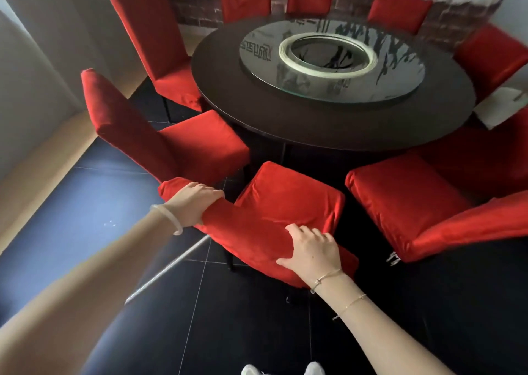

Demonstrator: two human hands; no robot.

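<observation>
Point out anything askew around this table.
The chair gripped at its backrest by the left hand and right hand sits slanted to the table edge; its red cover is wrinkled on the seat.

Open floor (228,317) behind the near chair (288,200) — dark tiles, nothing standing on them.

Left hand (197,203) grips the backrest's left end. The left neighbour chair (200,146) sits just beside it, seat corner close to the knuckles; passage is tight there.

Right hand (311,251) grips the backrest further right. A dark gap separates this seat from the right neighbour chair (400,200), whose slanted backrest closes off the far right.

Ahead, the bench (257,123) rim stands close before the seat's front. The bench's outer ring is bare around the glass turntable (331,88) — reachable from above. More chairs crowd the far rim. The wall (28,88) lies well off to the left.
</observation>
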